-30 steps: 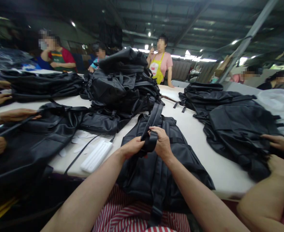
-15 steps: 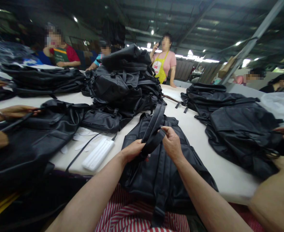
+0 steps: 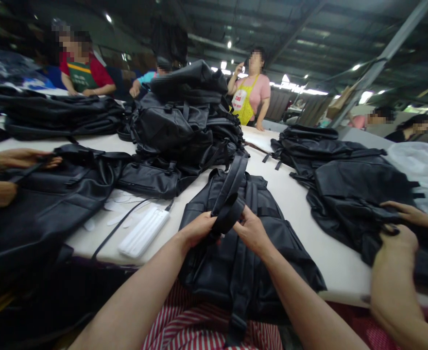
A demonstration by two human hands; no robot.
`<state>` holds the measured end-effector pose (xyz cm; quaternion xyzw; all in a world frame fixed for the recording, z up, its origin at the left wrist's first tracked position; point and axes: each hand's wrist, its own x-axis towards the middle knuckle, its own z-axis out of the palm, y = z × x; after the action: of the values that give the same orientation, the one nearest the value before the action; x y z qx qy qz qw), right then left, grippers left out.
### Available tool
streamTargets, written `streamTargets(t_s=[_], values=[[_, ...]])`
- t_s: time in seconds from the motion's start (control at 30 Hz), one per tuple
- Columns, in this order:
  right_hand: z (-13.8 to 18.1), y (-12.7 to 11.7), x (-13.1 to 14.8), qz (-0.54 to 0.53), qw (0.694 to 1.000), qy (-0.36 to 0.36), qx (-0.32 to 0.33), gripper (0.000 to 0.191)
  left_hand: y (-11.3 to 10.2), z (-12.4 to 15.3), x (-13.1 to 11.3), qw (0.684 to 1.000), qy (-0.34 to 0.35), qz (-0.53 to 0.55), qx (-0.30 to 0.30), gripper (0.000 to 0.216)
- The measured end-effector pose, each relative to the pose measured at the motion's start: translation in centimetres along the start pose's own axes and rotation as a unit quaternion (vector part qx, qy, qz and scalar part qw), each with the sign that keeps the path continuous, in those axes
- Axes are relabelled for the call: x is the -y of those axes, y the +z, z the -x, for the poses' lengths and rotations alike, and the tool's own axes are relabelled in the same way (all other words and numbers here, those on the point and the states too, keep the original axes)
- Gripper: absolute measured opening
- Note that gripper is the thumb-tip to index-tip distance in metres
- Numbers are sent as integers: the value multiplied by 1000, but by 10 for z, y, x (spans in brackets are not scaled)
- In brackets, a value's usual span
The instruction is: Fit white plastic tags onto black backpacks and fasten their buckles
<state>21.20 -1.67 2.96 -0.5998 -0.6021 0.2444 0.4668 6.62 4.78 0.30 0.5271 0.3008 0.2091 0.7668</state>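
Note:
A black backpack [image 3: 268, 233] lies at the table's near edge in front of me, its straps facing up. One padded shoulder strap [image 3: 231, 182] is raised and bent into a loop above the bag. My left hand [image 3: 199, 228] is closed on the strap's lower part, on the left of the loop. My right hand [image 3: 252, 231] pinches the strap from the right, its fingertips partly hidden behind the webbing. The second shoulder strap [image 3: 238, 291] hangs down over the bag's near edge toward my striped clothing [image 3: 184, 321].
A tall pile of black bags [image 3: 184, 126] stands ahead. A white power bank [image 3: 144, 231] with a cable lies to my left. Co-workers' hands handle a bag [image 3: 53, 194] at left and another [image 3: 363, 189] at right. A person in a yellow apron [image 3: 248, 99] stands across the table.
My right hand has moved down and left along the strap, closer to my left hand. At right, a co-worker's hands have come further in over their bag. The view has shifted slightly.

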Motion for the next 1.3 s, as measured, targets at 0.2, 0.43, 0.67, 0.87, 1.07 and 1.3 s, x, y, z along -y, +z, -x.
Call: streamTargets(t_s=[0.2,0.43,0.67,0.87,1.07,1.3], values=[[-7,21,1,-82,996,27,27,11,1,2,0,1000,9,-7,-9,31],[-5,27,-3,-2,996,0,-93,11,2,1,2,999,27,18,-19,30],[-12,34,-7,-173,971,141,-89,20,0,1,3,1000,-3,-17,-14,31],[-20,39,-3,-316,921,207,-94,17,3,3,-1,999,-9,-36,-20,34],[-25,40,-14,-332,913,191,-143,21,3,25,-1,996,16,4,-84,34],[-24,44,-22,-352,902,206,-145,25,0,62,15,927,103,-231,-276,24]])
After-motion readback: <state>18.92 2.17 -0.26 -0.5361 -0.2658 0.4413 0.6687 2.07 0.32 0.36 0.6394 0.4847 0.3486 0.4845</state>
